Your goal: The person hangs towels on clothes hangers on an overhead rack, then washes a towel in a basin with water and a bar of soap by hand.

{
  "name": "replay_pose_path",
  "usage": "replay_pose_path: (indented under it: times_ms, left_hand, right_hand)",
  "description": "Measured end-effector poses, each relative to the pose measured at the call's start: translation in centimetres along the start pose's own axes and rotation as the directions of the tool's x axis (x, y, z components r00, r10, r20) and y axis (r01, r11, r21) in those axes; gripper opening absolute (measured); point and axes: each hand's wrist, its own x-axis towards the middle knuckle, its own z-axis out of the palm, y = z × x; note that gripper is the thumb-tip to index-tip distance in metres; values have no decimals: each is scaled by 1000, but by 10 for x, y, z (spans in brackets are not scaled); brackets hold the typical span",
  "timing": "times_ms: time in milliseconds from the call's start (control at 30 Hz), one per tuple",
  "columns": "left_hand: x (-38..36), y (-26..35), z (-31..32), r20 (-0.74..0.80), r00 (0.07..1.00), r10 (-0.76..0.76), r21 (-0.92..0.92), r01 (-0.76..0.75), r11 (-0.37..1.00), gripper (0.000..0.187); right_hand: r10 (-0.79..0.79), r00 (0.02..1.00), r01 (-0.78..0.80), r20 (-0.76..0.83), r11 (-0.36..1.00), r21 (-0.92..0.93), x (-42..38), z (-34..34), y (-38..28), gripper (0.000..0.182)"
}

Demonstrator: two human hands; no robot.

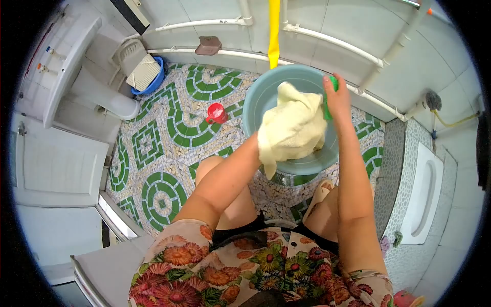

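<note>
A pale yellow cloth (294,123), like a towel, is bunched over the blue-green basin (258,87), with one corner hanging past the near rim. My left hand (255,147) reaches into the folds and bears the cloth up; the fingers are hidden and only the wrist shows. At the basin's right side, my right hand (338,100) is closed round a green object (328,109), which looks like a scrubbing brush, close against the cloth's right edge. The inside of the basin is partly covered by the cloth.
A red cup (217,113) stands on the patterned floor left of the basin. Behind the basin hangs a yellow hose (274,36). A blue tub (159,77) with a washboard-like panel is at the back left, near the sink (76,61). A squat toilet (422,194) lies on a raised step to the right.
</note>
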Motion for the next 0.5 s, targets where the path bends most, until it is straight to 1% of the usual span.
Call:
replay_pose_path:
  times_ms: [67,100,133,167,200,267,333,367,400,433,467,500]
  left_hand:
    - [5,-12,-21,-71,997,2,231,15,973,41]
    - [10,-19,-30,-96,995,13,324,19,946,41]
    - [16,-26,-37,-119,993,24,391,24,920,41]
    - [20,-30,-41,-123,992,32,442,26,896,41]
    - [22,-31,-41,-119,992,32,486,30,874,41]
    - [23,-31,-39,-100,995,27,565,35,824,41]
    - [23,-32,-30,-64,998,31,664,19,748,41]
    - [23,-29,-25,-34,998,61,735,-17,678,41]
    - [20,-23,-18,35,989,145,840,-108,532,42]
    - [17,-15,-9,130,963,235,921,-205,330,42]
    - [14,-2,-3,262,906,331,952,-298,63,42]
    - [11,13,1,346,850,396,937,-332,-106,42]
  right_hand:
    - [-109,994,110,14,994,-15,-3,-6,-12,59]
    - [-158,979,166,132,985,-52,-10,-5,-25,52]
    - [-257,929,275,267,961,-33,-23,-1,-39,51]
    - [-345,852,376,394,927,-1,-36,3,-51,50]
    - [-411,740,478,533,878,12,-48,7,-59,53]
    - [-217,701,489,679,839,-238,-54,6,-72,55]
    - [-50,776,309,629,899,-310,-39,2,-45,55]
    - [30,801,218,598,916,-337,-26,0,-29,56]
    - [57,842,152,536,928,-339,-17,-7,-15,56]
    - [86,878,87,470,939,-334,-7,-15,-5,57]
    - [117,907,22,403,946,-324,0,-19,6,57]
    - [57,954,22,294,966,-257,3,-24,3,57]
